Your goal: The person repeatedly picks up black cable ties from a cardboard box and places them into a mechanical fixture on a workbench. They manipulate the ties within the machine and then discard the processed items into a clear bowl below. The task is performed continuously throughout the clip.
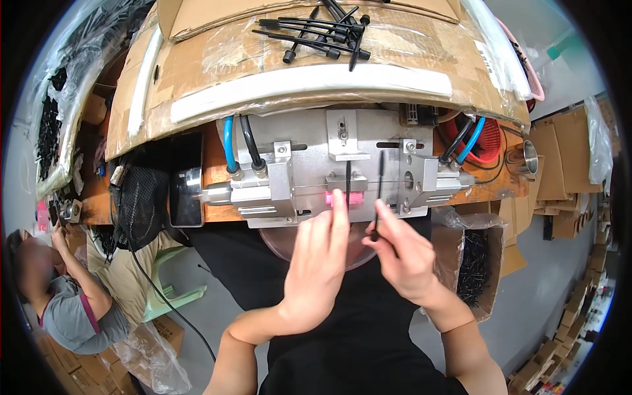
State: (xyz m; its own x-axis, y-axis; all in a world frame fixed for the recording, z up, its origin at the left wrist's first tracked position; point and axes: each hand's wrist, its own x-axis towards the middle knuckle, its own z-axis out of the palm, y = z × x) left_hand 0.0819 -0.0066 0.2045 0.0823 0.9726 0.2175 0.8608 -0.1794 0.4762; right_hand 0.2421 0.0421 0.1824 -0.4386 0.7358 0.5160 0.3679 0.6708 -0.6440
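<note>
Black clothing (342, 349) is filling the lower edge, where our forearms (234, 362) are being cut off. Our right hand (409, 258) is pinching a black rod (380, 172) near its knobbed end, the shaft pointing away over the front edge of the metal fixture (309, 164). Our left hand (315, 270) is reaching to a pink block (356, 197) and second rod (348, 175) midway along that edge, hiding this rod's near end; its thumb being hidden, we are not managing to tell whether it is gripping
</note>
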